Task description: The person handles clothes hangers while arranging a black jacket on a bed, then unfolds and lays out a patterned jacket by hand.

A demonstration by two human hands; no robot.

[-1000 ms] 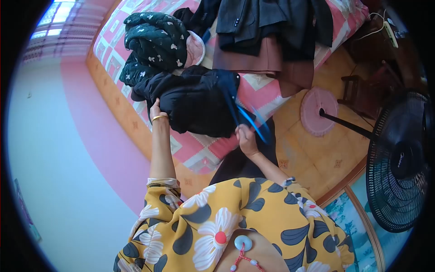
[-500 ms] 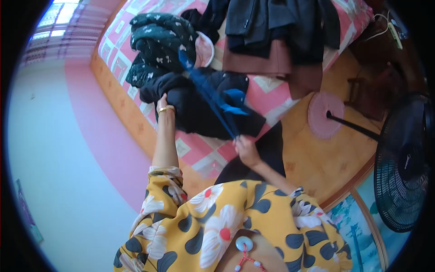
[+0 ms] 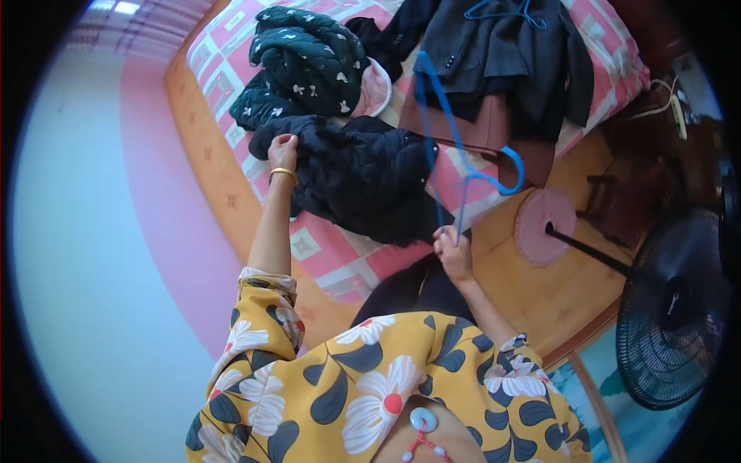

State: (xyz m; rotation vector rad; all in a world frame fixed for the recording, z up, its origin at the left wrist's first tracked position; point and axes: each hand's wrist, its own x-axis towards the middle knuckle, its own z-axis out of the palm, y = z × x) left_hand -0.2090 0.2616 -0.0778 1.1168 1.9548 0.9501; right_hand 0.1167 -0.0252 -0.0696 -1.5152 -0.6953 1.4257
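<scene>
My left hand (image 3: pixel 283 151) is closed on the left edge of a black puffy jacket (image 3: pixel 355 181), which lies on the near part of the bed. My right hand (image 3: pixel 454 251) grips one end of a blue hanger (image 3: pixel 465 166). The hanger points up and away from me, its hook to the right, with no garment on it. Just beyond the black jacket lies a dark green jacket (image 3: pixel 309 65) with white bow shapes and a pink lining. Dark grey and brown garments (image 3: pixel 494 62) are spread at the bed's right side.
Another blue hanger (image 3: pixel 505 14) lies on the grey garments. Pink checked bedding (image 3: pixel 340 262) covers the bed. A black standing fan (image 3: pixel 671 305) is at the right, near a round pink mat (image 3: pixel 544 224). A pale wall (image 3: pixel 85 231) rises on the left.
The blue hanger in my right hand has swung to the right, away from the black jacket. My right hand has moved right. The view has shifted, showing more of the grey garments and the second hanger.
</scene>
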